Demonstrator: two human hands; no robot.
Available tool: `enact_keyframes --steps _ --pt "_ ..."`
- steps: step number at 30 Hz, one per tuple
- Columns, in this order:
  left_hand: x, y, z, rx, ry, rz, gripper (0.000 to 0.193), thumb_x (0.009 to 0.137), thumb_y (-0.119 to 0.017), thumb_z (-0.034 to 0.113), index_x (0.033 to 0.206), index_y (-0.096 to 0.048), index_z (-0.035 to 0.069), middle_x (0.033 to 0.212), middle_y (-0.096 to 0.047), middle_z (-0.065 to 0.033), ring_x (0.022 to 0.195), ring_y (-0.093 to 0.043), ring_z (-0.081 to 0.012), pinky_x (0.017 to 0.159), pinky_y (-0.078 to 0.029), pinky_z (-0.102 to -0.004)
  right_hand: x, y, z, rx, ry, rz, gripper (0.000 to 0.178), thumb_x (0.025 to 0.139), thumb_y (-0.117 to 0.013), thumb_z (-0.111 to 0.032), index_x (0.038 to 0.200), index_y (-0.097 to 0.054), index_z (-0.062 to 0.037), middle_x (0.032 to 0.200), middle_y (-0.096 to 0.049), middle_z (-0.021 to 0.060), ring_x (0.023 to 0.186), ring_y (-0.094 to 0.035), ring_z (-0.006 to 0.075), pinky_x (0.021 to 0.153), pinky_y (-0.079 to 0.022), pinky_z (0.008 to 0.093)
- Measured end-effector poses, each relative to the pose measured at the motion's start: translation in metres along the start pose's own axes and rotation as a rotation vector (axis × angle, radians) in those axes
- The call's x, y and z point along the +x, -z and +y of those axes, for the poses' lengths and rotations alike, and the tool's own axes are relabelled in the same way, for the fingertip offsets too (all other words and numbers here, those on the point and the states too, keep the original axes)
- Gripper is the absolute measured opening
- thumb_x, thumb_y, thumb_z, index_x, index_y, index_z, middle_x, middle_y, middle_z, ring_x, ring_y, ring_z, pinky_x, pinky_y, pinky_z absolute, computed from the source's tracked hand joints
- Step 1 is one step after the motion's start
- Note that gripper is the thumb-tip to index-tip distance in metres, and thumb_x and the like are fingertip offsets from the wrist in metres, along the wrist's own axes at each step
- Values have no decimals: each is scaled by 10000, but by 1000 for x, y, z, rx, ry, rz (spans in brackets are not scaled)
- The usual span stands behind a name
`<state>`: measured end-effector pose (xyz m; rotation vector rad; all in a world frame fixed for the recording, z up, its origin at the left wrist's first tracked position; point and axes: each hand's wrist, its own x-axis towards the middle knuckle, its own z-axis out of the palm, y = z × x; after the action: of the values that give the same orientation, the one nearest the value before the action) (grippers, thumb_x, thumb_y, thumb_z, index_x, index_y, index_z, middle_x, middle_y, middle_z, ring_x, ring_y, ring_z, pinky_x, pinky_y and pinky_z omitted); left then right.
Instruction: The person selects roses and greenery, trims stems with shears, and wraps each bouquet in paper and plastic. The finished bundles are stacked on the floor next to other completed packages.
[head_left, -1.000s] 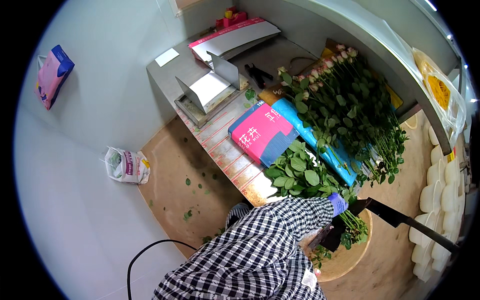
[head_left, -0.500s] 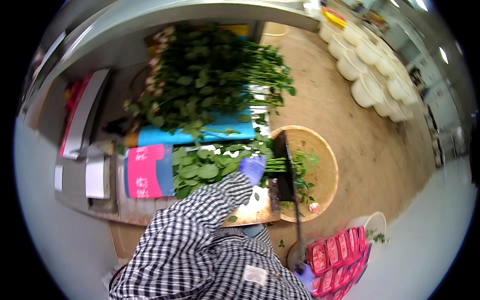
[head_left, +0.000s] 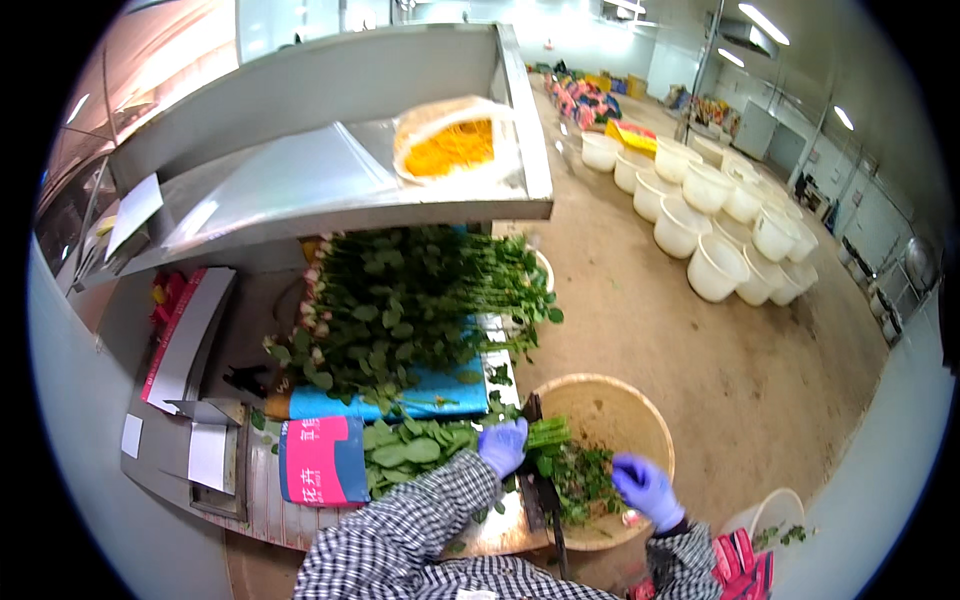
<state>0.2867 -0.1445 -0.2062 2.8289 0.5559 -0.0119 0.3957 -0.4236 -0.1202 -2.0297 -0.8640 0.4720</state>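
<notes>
My left hand (head_left: 502,447), in a purple glove, is closed round a bunch of leafy flower stems (head_left: 418,447) lying on the bench. A pink and dark blue paper wrap (head_left: 323,461) encloses its left end. The cut green stem ends (head_left: 548,433) stick out to the right of my hand, past a dark cutting blade (head_left: 543,496) at the bench edge. My right hand (head_left: 647,491), also gloved, hovers over the right side of a round tan tub (head_left: 655,420). Its fingers are loosely bent and apart, with nothing visible in them. Leaf trimmings (head_left: 585,483) lie in the tub.
Behind the bunch, many long-stemmed roses (head_left: 410,300) are piled on a blue wrap (head_left: 450,392). A metal shelf (head_left: 350,215) overhangs them, holding a bag of yellow strands (head_left: 455,145). White buckets (head_left: 718,268) stand on the floor at right; pink packages (head_left: 738,560) lie lower right.
My right hand has left the lever's end at the lower edge and risen over the tub. My left hand stays on the bunch. The view has tilted up, bringing the shelf top into sight.
</notes>
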Motion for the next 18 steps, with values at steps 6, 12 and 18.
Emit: enact_keyframes --steps 6,12,18 --pt "-12 -49 -34 113 70 -72 502 743 -703 330 1107 -489 57 976 -618 -114 856 -643 -266 708 -523 -382 184 -6 -331 -207 997 217 159 814 -673 -198 930 -655 -89 871 -630 103 763 -614 280 690 -505 359" --pt "8 -46 7 15 -60 21 443 743 -708 304 1064 -503 79 947 -637 -105 838 -664 -242 696 -524 -376 363 -40 -402 -1073 813 385 169 801 -662 -238 948 -688 -159 915 -655 92 884 -636 310 757 -505 422" --pt "-2 -51 -21 -39 -41 69 174 843 -512 162 1006 -545 114 838 -637 -82 745 -666 -243 610 -501 -400 418 -100 -403 -1104 677 311 148 816 -635 -227 894 -686 -113 905 -664 129 902 -638 310 760 -507 422"
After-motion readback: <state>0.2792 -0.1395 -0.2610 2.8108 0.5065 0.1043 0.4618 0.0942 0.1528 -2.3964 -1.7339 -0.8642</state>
